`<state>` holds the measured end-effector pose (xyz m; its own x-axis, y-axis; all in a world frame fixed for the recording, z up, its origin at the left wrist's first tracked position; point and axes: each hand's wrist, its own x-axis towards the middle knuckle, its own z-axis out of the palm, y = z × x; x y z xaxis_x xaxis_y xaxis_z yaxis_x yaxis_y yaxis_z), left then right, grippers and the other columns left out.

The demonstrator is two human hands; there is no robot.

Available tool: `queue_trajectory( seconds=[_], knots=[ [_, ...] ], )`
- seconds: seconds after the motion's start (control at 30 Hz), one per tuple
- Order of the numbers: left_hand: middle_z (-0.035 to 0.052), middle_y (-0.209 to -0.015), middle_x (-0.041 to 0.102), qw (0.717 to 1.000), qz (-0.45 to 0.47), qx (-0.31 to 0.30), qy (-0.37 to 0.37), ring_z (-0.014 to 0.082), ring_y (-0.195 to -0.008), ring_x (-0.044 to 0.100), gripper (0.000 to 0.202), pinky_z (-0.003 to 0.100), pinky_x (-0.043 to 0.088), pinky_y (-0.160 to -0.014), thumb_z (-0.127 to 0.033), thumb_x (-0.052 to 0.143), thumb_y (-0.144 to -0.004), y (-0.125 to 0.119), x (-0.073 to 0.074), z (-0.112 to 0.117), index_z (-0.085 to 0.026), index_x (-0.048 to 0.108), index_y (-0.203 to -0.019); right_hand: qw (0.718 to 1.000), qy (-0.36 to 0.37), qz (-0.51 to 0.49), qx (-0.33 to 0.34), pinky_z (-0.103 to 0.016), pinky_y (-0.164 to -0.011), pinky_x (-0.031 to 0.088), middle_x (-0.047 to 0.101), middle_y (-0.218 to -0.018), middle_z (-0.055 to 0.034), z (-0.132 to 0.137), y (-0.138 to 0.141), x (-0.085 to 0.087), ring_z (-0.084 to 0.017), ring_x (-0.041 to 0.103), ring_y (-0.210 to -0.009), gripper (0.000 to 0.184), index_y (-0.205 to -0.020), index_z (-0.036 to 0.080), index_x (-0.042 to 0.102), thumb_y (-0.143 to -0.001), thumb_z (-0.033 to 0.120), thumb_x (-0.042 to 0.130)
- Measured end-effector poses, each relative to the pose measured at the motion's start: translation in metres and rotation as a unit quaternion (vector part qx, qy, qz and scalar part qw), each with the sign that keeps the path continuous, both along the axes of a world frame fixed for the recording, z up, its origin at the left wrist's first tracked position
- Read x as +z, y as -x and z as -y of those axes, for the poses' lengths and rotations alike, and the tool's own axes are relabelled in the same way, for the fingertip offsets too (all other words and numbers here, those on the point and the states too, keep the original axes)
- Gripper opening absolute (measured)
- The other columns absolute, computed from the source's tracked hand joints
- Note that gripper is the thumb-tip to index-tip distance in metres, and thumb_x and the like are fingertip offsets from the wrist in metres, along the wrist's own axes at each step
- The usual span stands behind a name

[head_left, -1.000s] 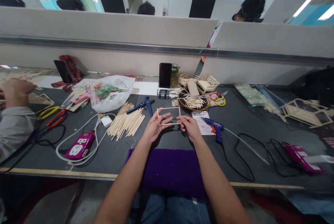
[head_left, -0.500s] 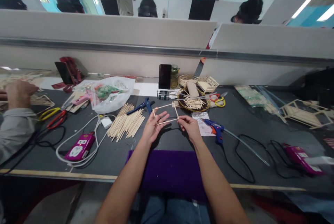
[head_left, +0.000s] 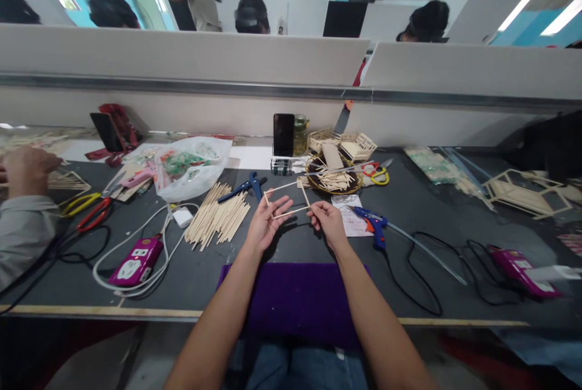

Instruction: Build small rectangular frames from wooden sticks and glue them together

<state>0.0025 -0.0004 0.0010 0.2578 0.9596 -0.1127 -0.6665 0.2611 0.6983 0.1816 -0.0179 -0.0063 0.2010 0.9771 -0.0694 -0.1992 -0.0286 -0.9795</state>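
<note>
A four-sided stick frame (head_left: 305, 193) is held tilted above the dark tabletop (head_left: 291, 249), its outline spanning the space between the two hands. The left hand (head_left: 265, 225) holds the frame's left end near the thumb, palm turned upward, the remaining fingers extended and spread beside the lower stick. The right hand (head_left: 328, 220) pinches the near right corner between thumb and fingertips, the other fingers curled.

Just left of the left hand lies a loose pile of thin wooden sticks (head_left: 217, 217), with a blue cutting tool (head_left: 256, 187) at its far side. Just right of the right hand, a blue glue gun (head_left: 376, 225) rests partly on a printed sheet (head_left: 357, 228). Beyond the hands is a round basket (head_left: 313, 183) of short sticks; a pair of scissors (head_left: 381, 176) lies at its right, and an upright phone (head_left: 284, 135) and a glass jar (head_left: 301, 135) stand behind it, to the left. Nearer the body than the hands, a purple cloth (head_left: 297, 299) covers the tabletop edge. Farther left of the hands are a white plastic bag (head_left: 195, 178) and a purple box (head_left: 137, 262) ringed by white cable; well to the right lies a larger stick structure (head_left: 522, 182). At the far left, another person's hand (head_left: 30, 168) emerges from a grey sleeve (head_left: 27, 235).
</note>
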Motion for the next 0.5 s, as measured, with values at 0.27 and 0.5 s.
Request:
queue_trajectory(
  seconds=[0.27,0.5],
  knots=[
    [0.0121,-0.112,0.068,1.0,-0.005,-0.019,0.015,0.0222,-0.101,0.068,0.037,0.037,0.057,-0.081,-0.023,0.055,-0.09,0.002,0.0,-0.001,-0.024,0.043,-0.125,0.995,0.015,-0.09,0.049,-0.017,-0.039,0.034,0.066,-0.08,-0.0046,0.001,0.001,0.01,-0.007,0.049,-0.054,0.041,-0.082,0.018,0.072,-0.068,0.056,0.069],
    [0.0134,-0.109,0.069,0.999,-0.006,-0.049,0.015,0.0222,-0.095,0.069,0.037,0.039,0.058,-0.079,-0.021,0.051,-0.092,0.002,0.0,0.0,-0.022,0.042,-0.128,0.991,0.006,-0.131,-0.002,-0.016,-0.039,0.026,0.048,-0.058,0.0049,0.001,0.002,0.011,-0.005,0.038,-0.05,0.029,-0.062,0.018,0.06,-0.057,0.038,0.08]
  ],
)
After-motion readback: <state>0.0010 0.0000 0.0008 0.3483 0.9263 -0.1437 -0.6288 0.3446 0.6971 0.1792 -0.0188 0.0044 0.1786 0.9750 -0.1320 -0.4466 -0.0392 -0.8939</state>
